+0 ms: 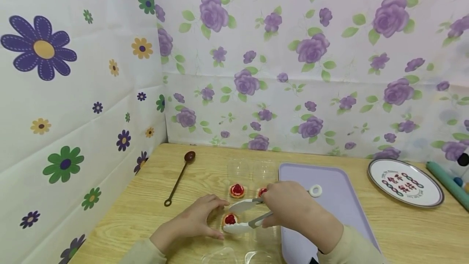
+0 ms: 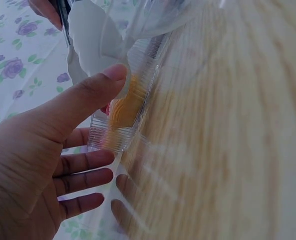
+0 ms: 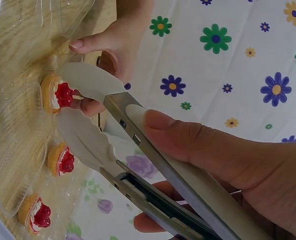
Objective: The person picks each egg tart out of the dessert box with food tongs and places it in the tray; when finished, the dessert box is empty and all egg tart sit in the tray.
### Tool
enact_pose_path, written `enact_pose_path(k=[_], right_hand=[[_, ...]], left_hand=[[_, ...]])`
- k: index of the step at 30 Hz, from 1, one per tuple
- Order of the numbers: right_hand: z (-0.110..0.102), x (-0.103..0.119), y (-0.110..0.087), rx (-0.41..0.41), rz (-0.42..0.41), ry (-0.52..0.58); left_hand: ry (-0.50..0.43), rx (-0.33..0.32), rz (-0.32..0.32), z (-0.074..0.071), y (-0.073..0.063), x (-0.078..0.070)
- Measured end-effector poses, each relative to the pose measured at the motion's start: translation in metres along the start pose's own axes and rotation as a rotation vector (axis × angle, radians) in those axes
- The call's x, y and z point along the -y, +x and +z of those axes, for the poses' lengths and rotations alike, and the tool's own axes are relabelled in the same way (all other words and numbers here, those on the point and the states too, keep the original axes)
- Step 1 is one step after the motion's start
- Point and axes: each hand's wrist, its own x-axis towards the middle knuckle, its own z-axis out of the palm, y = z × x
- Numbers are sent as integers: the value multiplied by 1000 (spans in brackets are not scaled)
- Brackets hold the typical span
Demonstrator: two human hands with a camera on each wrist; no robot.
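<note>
My right hand (image 1: pixel 289 206) grips tongs with metal arms and pale scalloped tips (image 3: pixel 83 135). Their parted tips stand around a small tart (image 1: pixel 230 220) topped with red fruit and white cream. This tart sits in the front left part of a clear plastic compartment box (image 1: pixel 238 169). Behind it are a second tart (image 1: pixel 237 190) and a third tart (image 1: pixel 261 192), the latter partly covered by my right hand. Beside the box my left hand (image 1: pixel 194 217) has its thumb and fingers spread around the corner near the front tart; in the left wrist view its fingertips lie right at the box wall.
A brown long-handled spoon (image 1: pixel 178 180) lies to the left. Right of the box is a lavender tray (image 1: pixel 329 174), with a white ring (image 1: pixel 315 190) over it. Farther right lie a white plate (image 1: pixel 403 184) with red lettering and a green roll (image 1: pixel 448 186). Patterned cloth walls (image 1: pixel 256 93) border the table.
</note>
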Motion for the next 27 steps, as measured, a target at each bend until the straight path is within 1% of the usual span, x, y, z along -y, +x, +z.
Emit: enact_pose_path(k=[6,13,18,27], right_hand=[[2,0,1,8,-8,-14],[4,3,1,-2,-29,-93],[5,4,0,-7,-34,-100],[10,2,-1,-55,-71,-136]], left_hand=[[-5,-2,2,1,-1,1],[7,-4,10,2,0,1],[14,-8,11,1,0,0],[15,-16,7,0,-1,-1]])
